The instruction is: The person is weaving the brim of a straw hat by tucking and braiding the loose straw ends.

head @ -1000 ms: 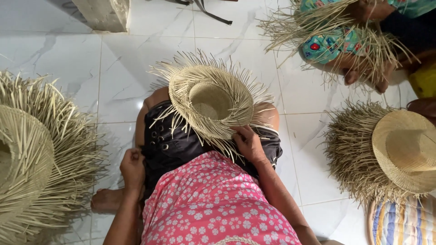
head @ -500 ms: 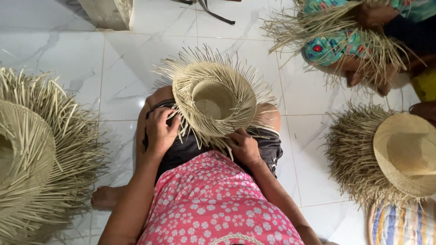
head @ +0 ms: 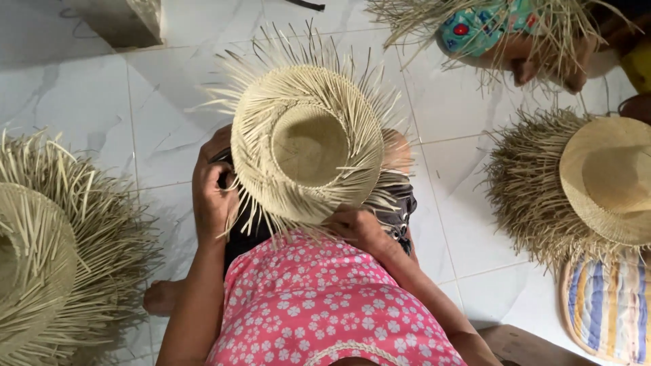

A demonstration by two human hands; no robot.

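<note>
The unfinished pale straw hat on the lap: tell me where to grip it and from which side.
Grip the unfinished pale straw hat by the woven brim ring, at its near edge and left flank, where the right hand and left hand already sit. It lies crown-hollow up on the lap, and loose straw ends bristle all round the edge, so fingers should probably reach past them to the firm weave.

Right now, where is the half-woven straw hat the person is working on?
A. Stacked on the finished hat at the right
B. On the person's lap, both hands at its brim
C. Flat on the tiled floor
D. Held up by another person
B: the unfinished straw hat rests over the lap, with the left hand at its left edge and the right hand at its near brim.
</note>
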